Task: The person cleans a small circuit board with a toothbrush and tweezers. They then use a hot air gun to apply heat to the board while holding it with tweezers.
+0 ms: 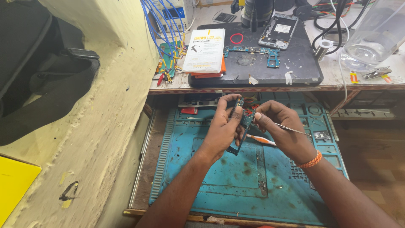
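Above blue mat (219, 177): left hand (223, 131) fingers pinched on circuit board (245, 120); right hand (284, 131) fingers closed around tweezers (291, 128) beside board.

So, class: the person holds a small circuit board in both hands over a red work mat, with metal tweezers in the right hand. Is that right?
Not quite. The head view shows the work mat is blue-green, not red. The rest holds: the left hand and right hand hold the small circuit board over it, with metal tweezers in the right hand.

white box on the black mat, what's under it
Under the white box an orange flat item pokes out at its lower edge, on the black mat. Most of it is covered.
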